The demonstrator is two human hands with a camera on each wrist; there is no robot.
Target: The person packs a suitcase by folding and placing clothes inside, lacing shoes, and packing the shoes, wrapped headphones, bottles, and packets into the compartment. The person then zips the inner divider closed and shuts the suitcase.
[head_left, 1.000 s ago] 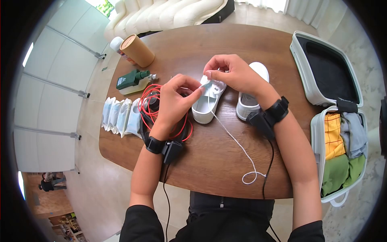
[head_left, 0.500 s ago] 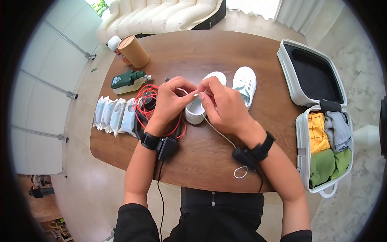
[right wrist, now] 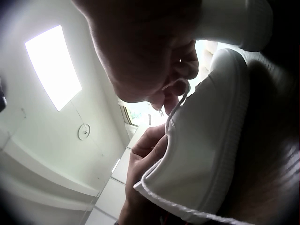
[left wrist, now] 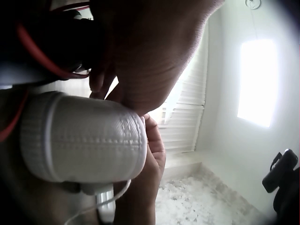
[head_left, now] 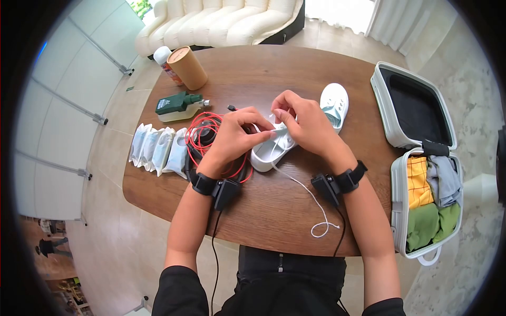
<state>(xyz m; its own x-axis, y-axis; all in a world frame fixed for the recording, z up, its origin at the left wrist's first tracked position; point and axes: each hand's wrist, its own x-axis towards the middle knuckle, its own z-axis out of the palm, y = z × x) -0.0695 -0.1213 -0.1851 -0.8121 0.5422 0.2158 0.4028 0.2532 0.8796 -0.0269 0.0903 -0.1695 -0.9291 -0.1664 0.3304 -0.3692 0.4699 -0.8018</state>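
A white canvas shoe (head_left: pixel 263 162) lies on the brown table, its heel toward me and its toe hidden behind my right hand. My left hand (head_left: pixel 240 136) pinches the shoe at its opening, near the tongue, between thumb and forefinger. Over the lace holes, my right hand (head_left: pixel 305 124) pinches a white shoelace (head_left: pixel 305 187); the right wrist view shows the lace (right wrist: pixel 171 117) running up to its fingers. The lace's long loose end trails over the table to a small loop. Beyond my right hand is the second white shoe (head_left: pixel 337 97), with no lace visible in it.
Beside my left hand lies a coiled red cable (head_left: pixel 203 126) over a black object. Several wrapped packets (head_left: pixel 158 150), a green bottle (head_left: pixel 179 105), a cardboard tube (head_left: pixel 188 68) and a white-capped bottle (head_left: pixel 167 63) stand along the left. At right is an open suitcase (head_left: pixel 399 210) with folded clothes.
Half a second ago both hands met above the shoe; now they are apart, the left at its opening and the right over the lace holes. The laced shoe has turned slightly, toe rightward.
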